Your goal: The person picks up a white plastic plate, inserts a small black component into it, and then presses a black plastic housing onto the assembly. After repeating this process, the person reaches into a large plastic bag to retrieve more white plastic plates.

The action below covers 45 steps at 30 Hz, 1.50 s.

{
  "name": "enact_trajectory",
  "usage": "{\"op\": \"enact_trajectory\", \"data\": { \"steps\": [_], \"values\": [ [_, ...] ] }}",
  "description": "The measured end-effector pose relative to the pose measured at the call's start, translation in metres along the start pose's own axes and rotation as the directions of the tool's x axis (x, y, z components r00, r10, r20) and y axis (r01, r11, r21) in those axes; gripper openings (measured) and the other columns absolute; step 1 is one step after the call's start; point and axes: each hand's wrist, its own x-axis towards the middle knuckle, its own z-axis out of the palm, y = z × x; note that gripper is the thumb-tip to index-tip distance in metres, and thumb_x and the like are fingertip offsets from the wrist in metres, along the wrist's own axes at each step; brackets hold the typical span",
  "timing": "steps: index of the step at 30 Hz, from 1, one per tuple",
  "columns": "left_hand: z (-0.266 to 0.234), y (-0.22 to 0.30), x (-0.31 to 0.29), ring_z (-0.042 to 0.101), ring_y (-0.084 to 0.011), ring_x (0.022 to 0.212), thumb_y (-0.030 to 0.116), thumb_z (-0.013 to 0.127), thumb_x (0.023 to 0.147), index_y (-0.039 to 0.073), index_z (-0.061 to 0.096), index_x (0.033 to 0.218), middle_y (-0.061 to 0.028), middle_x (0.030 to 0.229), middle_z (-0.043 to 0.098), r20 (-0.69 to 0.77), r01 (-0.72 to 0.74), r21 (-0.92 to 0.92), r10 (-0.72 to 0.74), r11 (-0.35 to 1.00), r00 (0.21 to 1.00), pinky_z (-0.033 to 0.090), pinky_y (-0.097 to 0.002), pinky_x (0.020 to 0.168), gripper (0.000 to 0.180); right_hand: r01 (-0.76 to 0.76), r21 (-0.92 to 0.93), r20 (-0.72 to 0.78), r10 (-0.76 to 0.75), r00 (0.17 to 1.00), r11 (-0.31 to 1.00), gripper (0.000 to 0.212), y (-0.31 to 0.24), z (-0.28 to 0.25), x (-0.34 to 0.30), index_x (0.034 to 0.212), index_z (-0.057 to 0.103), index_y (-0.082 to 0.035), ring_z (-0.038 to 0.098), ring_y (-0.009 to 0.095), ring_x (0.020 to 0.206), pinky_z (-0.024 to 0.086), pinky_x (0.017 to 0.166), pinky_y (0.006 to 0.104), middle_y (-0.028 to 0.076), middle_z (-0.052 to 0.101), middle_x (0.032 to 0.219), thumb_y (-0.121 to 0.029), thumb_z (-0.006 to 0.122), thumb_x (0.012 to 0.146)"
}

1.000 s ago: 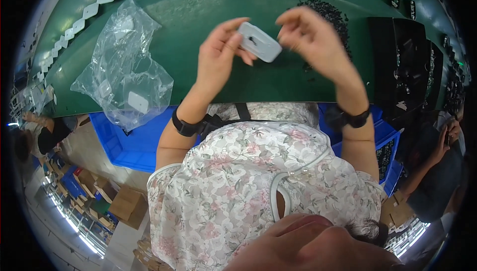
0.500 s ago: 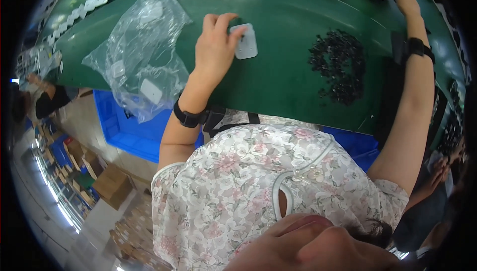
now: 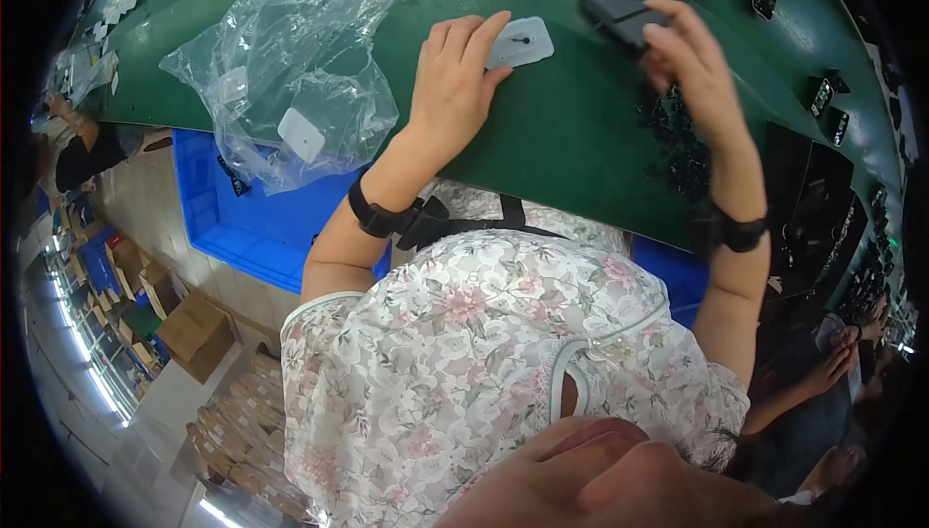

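One white cover (image 3: 536, 36) was at the green table (image 3: 566, 131), its left end gripped by your left hand (image 3: 451, 81); your right hand (image 3: 694, 61) clasped a blurred dark block (image 3: 610, 13) near small black parts (image 3: 685, 155).

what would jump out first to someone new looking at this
Probably the dark, blurred block in the right hand, above the green table. Then the white cover in the left hand, and, further left, the crumpled clear bag hanging past the table's edge.
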Motion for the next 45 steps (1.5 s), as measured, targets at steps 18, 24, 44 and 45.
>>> {"op": "enact_trajectory", "data": {
  "steps": [18,24,44,45],
  "values": [
    [0.004,0.010,-0.008,0.052,-0.0291,0.107,0.002,0.067,0.073,0.006,0.051,0.125,-0.0092,0.114,0.058,-0.001,-0.036,-0.169,0.036,0.985,0.999,0.039,-0.0414,0.095,0.054,0.451,-0.796,0.183,-0.551,0.814,0.403,0.041,0.016,0.024,0.002,0.118,0.059,-0.008,0.058,0.029,0.099,0.048,0.084,0.0359,0.010,0.062,0.108,-0.013,0.070,0.078],
    [-0.004,0.001,-0.024,0.053,-0.0342,0.112,-0.009,0.058,0.079,0.003,0.051,0.127,-0.0146,0.124,0.056,-0.083,0.034,-0.361,-0.068,0.932,0.994,0.045,-0.0389,0.095,0.050,0.557,-0.688,0.244,-0.575,0.781,0.465,0.040,0.010,0.053,-0.015,0.115,0.061,-0.006,0.059,0.028,0.098,0.048,0.084,0.0353,0.010,0.062,0.107,-0.009,0.070,0.077],
    [-0.017,-0.007,-0.017,0.056,-0.0260,0.116,0.003,0.053,0.077,0.005,0.058,0.123,-0.0085,0.128,0.057,0.129,-0.201,0.008,0.198,0.980,0.972,0.046,-0.0391,0.098,0.046,0.550,-0.817,0.370,-0.574,0.730,0.173,0.046,0.021,0.067,-0.013,0.117,0.062,-0.010,0.060,0.028,0.095,0.051,0.078,0.0361,0.011,0.061,0.104,-0.007,0.069,0.072],
    [-0.018,-0.005,-0.015,0.056,-0.0260,0.116,0.003,0.053,0.077,0.005,0.058,0.123,-0.0085,0.128,0.057,0.130,-0.204,0.008,0.201,0.979,0.971,0.046,-0.0391,0.098,0.046,0.548,-0.818,0.367,-0.575,0.731,0.174,0.046,0.025,0.064,-0.012,0.117,0.062,-0.010,0.060,0.028,0.095,0.051,0.078,0.0361,0.011,0.061,0.104,-0.007,0.069,0.072]
  ]
}}
